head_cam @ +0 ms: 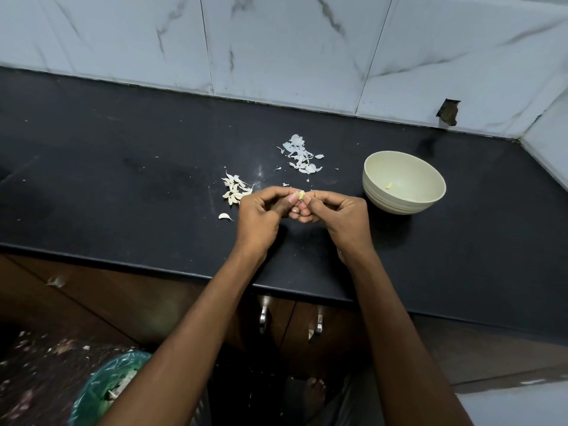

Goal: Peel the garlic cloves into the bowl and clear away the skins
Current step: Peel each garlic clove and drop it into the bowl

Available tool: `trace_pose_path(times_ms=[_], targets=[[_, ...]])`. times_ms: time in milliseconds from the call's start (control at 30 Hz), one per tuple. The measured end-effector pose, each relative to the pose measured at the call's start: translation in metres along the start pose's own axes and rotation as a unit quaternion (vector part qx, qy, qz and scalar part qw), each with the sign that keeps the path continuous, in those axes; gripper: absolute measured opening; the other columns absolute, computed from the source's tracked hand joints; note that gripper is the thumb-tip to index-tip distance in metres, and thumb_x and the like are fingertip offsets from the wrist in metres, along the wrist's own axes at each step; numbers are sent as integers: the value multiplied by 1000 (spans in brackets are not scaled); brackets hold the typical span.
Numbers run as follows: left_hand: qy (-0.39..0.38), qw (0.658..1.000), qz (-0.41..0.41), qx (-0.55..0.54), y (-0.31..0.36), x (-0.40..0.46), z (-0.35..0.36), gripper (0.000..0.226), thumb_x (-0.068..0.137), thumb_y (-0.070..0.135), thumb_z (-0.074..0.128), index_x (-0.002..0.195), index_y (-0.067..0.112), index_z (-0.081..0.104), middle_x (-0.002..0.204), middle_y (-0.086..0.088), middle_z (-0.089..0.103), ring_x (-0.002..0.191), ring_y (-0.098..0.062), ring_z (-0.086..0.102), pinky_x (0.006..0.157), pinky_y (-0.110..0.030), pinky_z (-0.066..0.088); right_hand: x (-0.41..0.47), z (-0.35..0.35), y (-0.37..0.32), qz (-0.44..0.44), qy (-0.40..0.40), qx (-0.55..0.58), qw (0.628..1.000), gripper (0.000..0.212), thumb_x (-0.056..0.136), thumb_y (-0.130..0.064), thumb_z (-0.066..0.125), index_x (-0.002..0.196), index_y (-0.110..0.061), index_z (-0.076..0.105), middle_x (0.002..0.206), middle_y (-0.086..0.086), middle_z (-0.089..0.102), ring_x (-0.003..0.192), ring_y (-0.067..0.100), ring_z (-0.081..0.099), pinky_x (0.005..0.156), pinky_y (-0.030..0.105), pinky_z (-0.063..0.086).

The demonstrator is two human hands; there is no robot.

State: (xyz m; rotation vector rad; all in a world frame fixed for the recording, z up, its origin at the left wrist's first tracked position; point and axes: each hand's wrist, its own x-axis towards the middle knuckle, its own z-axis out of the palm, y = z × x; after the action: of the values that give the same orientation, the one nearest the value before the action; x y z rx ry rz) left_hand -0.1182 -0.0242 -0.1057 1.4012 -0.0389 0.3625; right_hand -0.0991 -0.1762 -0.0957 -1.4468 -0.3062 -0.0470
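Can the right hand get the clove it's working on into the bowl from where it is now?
Probably yes. The right hand pinches the clove together with the left hand, and the bowl stands open just to its right on the counter, with nothing between them.

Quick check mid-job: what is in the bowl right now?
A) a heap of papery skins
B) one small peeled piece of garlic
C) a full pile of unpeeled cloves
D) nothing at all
B: the bowl holds a single pale peeled clove near its bottom, while the skins and the unpeeled cloves lie outside it on the counter.
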Motion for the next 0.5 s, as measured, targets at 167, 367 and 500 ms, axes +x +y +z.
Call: trace_pose_path(times_ms=[167, 367, 500], targets=[[27, 952, 182, 245, -5, -6, 5, 24, 94, -1, 67, 110, 10, 81, 95, -3, 70, 88, -10, 67, 81, -20, 54, 0, 0, 3, -13, 32, -10, 999, 12, 95, 4, 69, 102, 9, 77, 82, 14, 76, 74, 18, 71, 71, 27, 60], [15, 921, 230, 315, -4, -11, 8, 42, 92, -4, 55, 130, 3, 70, 89, -6, 72, 75, -3, 57, 76, -3, 40, -2, 2, 1, -16, 34, -16, 999, 14, 94, 7, 68, 98, 0, 78, 82, 9, 78, 74, 15, 71, 72, 27, 62], [15, 968, 106, 228, -7, -9, 7, 31, 97, 11, 63, 126, 11, 74, 105, 2, 79, 87, -14, 75, 83, -29, 60, -2, 2, 1, -12, 28, -26, 999, 19, 93, 8, 68, 96, -7, 79, 83, 9, 78, 76, 16, 72, 72, 28, 63]])
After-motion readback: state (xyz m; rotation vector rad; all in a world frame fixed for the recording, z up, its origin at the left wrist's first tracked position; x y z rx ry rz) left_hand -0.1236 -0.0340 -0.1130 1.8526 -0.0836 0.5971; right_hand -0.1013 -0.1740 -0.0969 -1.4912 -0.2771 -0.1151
